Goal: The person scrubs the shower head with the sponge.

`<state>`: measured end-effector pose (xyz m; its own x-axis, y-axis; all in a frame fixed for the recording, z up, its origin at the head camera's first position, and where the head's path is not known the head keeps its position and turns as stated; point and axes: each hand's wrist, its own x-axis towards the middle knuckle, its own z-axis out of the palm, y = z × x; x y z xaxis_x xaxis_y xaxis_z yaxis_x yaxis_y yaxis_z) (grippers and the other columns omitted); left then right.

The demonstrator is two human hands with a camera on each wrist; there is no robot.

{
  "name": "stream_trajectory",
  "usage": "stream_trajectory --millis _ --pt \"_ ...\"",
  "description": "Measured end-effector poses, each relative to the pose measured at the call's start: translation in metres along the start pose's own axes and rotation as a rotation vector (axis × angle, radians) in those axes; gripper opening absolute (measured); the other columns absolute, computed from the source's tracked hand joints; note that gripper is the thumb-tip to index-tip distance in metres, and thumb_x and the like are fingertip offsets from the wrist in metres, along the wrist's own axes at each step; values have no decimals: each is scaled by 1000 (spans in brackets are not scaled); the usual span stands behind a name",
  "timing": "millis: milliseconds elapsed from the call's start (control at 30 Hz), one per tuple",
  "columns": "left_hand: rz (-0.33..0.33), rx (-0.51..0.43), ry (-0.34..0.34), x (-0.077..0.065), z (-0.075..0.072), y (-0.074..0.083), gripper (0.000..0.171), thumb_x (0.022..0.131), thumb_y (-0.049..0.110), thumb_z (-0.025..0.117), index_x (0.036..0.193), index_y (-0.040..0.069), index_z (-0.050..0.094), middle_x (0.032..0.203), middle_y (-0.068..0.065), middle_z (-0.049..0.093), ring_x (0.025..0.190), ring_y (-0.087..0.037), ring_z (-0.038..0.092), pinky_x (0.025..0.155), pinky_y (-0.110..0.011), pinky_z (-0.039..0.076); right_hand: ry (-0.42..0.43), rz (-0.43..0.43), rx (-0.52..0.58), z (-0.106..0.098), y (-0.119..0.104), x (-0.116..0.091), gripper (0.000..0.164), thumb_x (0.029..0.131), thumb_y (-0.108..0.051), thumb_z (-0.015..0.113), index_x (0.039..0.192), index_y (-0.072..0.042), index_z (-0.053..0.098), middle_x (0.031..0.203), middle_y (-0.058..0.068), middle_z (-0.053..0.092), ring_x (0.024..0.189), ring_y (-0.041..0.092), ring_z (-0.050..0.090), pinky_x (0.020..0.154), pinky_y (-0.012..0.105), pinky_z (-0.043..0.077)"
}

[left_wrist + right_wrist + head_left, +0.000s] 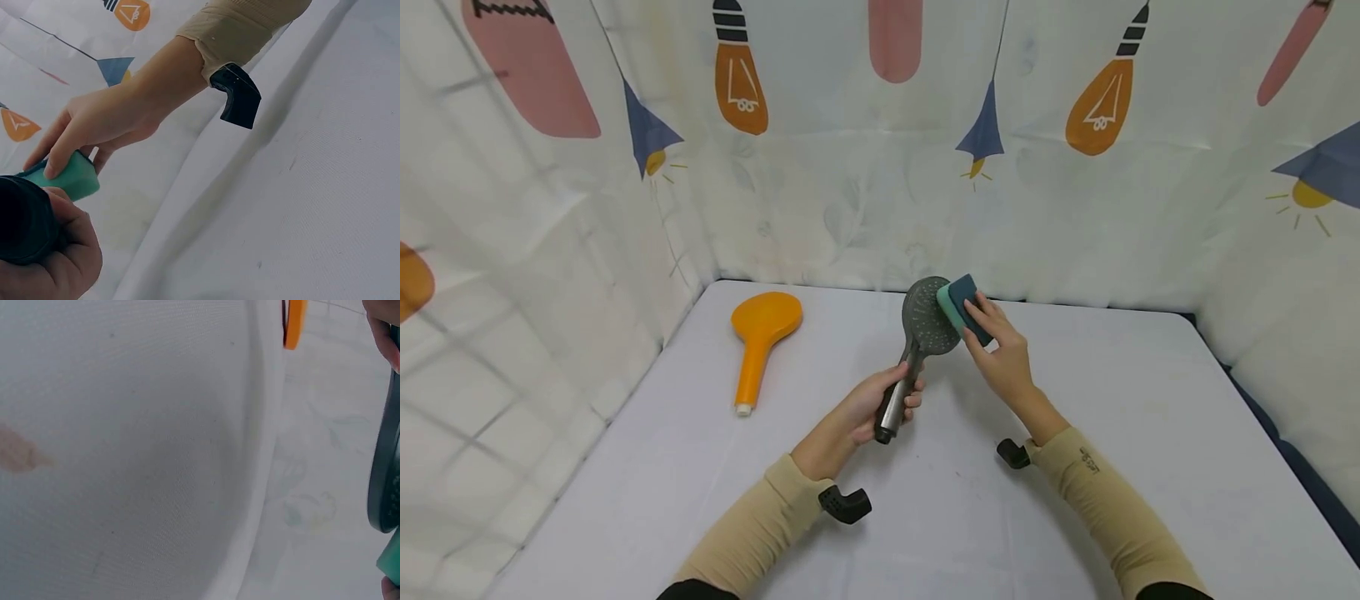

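My left hand [880, 402] grips the handle of a dark grey shower head [931, 321], its round spray face tilted up toward the head camera. The thumb lies along the handle, and the fingers wrap round it from behind. In my right hand [1004, 357] a two-tone sponge [964, 308], green on one side and dark blue on the other, is pinched between thumb and fingers. Its green side lies against the right edge of the spray face. The left wrist view shows the green sponge [75, 176] beyond the handle's dark end [25, 219].
An orange shower head [766, 321] with a white-tipped handle lies on the white-covered table [647, 483], left of the hands. A patterned white curtain [865, 208] stands along the back and sides. Black wrist cameras [846, 505] jut from both sleeves.
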<state>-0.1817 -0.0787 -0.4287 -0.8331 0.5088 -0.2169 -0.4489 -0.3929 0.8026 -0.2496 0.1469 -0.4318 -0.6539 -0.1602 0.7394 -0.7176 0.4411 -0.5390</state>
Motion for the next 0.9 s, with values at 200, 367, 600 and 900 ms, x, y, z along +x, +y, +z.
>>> stream_trajectory --millis 200,367,600,900 --pt "-2 33 -19 0 -1 0 52 114 25 28 156 -6 25 117 -3 48 76 -5 52 67 -20 51 -44 -15 -53 2 -2 2 46 90 3 74 135 2 65 152 23 45 143 47 37 109 63 35" --pt "-5 22 -24 0 -1 0 49 115 25 27 154 -4 28 115 -3 48 75 -5 51 68 -20 50 -83 -99 -114 6 -3 0 47 87 3 77 132 -1 68 151 23 48 139 53 39 103 69 39" --pt "0 12 -22 1 -2 -1 52 115 28 27 154 -6 27 109 -1 48 73 -5 50 66 -18 49 -172 -351 -147 7 -6 1 46 80 5 82 125 1 72 141 25 57 130 60 45 95 73 43" --pt "-46 -5 -59 -1 3 -2 51 114 26 26 155 -4 24 109 0 49 72 -4 50 64 -18 50 -35 -137 -145 -2 -1 17 43 87 5 76 129 3 68 143 24 54 136 56 41 105 70 37"
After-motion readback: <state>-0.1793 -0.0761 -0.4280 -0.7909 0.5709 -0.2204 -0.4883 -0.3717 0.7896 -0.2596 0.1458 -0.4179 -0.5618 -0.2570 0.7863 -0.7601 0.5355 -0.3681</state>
